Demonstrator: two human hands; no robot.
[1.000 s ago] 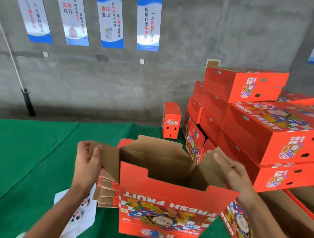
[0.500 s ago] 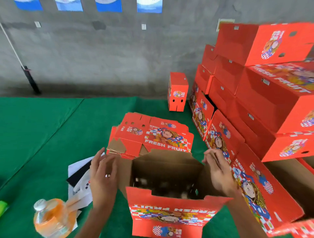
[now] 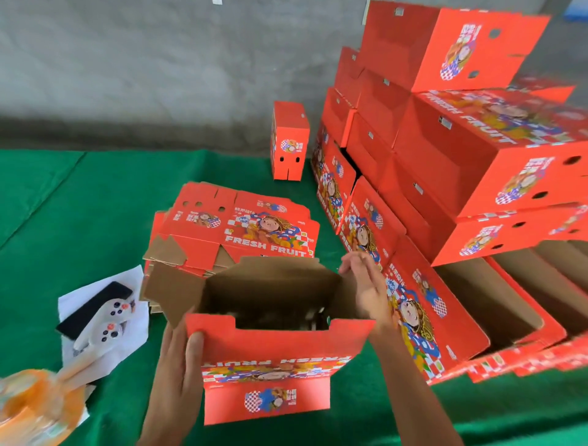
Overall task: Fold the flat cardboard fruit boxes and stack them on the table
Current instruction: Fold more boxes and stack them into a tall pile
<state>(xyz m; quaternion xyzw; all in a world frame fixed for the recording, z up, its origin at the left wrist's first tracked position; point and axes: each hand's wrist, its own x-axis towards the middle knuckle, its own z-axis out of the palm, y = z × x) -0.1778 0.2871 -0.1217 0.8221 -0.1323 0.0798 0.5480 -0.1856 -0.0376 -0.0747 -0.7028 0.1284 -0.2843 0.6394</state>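
At the lower centre of the frame, your left hand [image 3: 178,356] gripped the half-formed box's [image 3: 270,350] near-left corner while your right hand [image 3: 366,286], fingers relaxed, pressed its right flap; flat boxes [image 3: 241,223] lay behind on the table [image 3: 79,207].

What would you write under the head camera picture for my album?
Two hands, left hand and right hand, hold an open fruit box beside the stack of folded boxes.

Grey concrete wall [image 3: 165,60] at back, rough and stained, darker band along its foot. Small white tag [image 3: 217,1] on wall at top edge. Table covered by green felt cloth [image 3: 79,203], with seam line running diagonal at left. Light is soft and even, no hard shadows.
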